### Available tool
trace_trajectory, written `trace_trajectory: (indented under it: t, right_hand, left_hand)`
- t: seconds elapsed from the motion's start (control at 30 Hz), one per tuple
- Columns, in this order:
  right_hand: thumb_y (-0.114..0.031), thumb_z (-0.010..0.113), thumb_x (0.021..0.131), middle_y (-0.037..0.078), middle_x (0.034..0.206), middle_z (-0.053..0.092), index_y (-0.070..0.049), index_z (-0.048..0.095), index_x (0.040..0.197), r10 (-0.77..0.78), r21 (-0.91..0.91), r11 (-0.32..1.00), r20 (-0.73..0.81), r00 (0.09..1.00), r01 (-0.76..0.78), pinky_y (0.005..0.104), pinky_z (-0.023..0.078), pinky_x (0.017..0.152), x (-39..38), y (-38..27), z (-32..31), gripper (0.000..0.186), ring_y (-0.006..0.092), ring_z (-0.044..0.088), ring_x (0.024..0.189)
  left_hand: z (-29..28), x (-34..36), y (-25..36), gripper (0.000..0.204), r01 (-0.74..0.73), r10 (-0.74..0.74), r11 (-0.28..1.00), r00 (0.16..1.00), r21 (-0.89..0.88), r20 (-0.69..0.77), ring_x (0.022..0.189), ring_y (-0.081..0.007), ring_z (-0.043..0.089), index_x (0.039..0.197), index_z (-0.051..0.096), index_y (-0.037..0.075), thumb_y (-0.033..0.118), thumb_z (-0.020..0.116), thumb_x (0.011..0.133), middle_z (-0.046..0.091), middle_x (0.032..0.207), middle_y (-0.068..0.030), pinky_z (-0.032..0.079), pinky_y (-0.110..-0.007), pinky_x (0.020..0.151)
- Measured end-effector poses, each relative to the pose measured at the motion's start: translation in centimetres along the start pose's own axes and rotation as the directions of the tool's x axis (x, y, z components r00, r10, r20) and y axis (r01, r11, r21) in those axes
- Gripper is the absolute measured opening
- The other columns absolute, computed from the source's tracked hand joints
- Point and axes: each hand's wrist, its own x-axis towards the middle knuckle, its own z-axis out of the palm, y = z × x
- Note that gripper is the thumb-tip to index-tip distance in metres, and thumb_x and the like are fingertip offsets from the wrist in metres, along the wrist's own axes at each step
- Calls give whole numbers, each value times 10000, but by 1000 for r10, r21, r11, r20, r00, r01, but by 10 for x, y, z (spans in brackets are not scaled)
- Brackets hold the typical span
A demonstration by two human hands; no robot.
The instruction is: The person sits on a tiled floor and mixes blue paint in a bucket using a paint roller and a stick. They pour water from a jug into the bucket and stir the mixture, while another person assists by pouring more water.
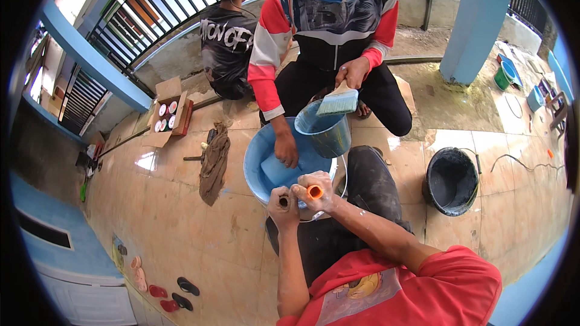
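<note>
Tiled floor [181,223] | wide blue bucket [254,163]: co-worker's hand [286,150] | carton [157,139]: cans [173,107]

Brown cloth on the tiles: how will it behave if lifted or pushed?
Brown cloth is probably floppy, given its loose folds. It may slide easily; the tiles look glossy. Lifting might disturb the dark rod at its edge.

Pale blue inside the wide tub [257,157], centre; orange on the handle [315,192] there; streaked blue on the smaller bucket [332,139], above centre; black on the pail [450,160], right; red on the shirt [441,287], lower right, and 2 slippers [158,291], lower left; beige across the floor tiles [223,247].
</note>
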Motion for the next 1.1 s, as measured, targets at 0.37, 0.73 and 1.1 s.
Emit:
trace_trajectory:
  t: [0.37,0.73,1.1]
  right_hand:
    - [-146,719,935,104,516,469,-50,464,611,198,-63,979,39,979,-196,369,373,431,-9,-7,-21,423,236,466,405]
    - [-216,731,960,84,512,465,-48,510,635,275,-7,961,-31,961,-276,341,358,427,2,-35,-10,428,159,434,417]
    - [-24,699,907,75,550,508,-62,446,642,-31,33,999,160,987,26,347,385,446,-15,9,-5,369,223,485,434]
  left_hand:
    - [13,-11,4,233,4,-14,997,993,83,119,663,-84,486,871,580,35,107,791,940,556,742,2,405,-245,610]
    - [2,1,38,249,85,-85,996,993,-1,76,699,-37,473,865,589,58,178,787,956,537,768,55,390,-217,632]
    - [13,9,-9,214,-92,98,965,995,-247,9,766,-109,500,875,542,41,1,744,935,548,825,-11,449,-256,716]
